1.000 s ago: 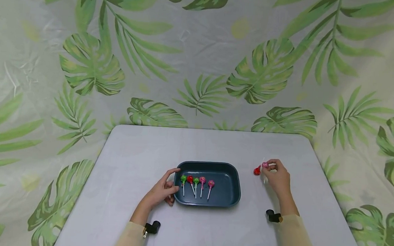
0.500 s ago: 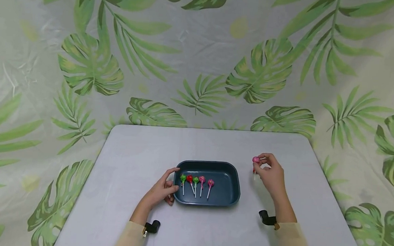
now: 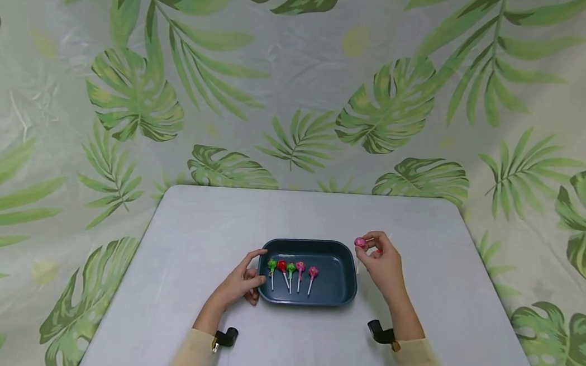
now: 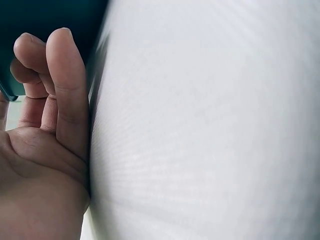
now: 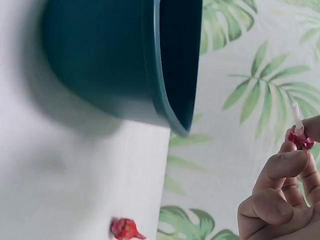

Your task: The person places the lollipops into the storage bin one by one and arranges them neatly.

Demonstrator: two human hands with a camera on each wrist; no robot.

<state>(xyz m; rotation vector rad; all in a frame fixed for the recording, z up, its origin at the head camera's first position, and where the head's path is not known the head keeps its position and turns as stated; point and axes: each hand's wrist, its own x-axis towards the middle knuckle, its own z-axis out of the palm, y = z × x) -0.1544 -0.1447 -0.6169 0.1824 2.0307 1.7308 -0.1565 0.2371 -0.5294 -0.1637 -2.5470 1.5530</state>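
My right hand (image 3: 383, 267) pinches a pink lollipop (image 3: 360, 242) by its wrapped head, just outside the upper right corner of the dark blue tray (image 3: 342, 304). The right wrist view shows its white stick (image 5: 297, 116) poking out from between the fingers. My left hand (image 3: 240, 283) holds the tray's left rim with index finger and thumb, the other fingers bent beside the wall. Inside the tray, in a row, lie a green lollipop (image 3: 272, 264), a red lollipop (image 3: 282, 266), another green lollipop (image 3: 290, 268) and two pink lollipops (image 3: 313, 272).
A red lollipop (image 5: 125, 229) lies on the white table (image 3: 210, 217), mostly hidden behind my right hand in the head view. Behind the table's far edge hangs a leaf-print curtain (image 3: 298, 94).
My right hand has moved left with the pink lollipop, from beside the red one to near the tray's right side. The left hand and the tray have stayed put.
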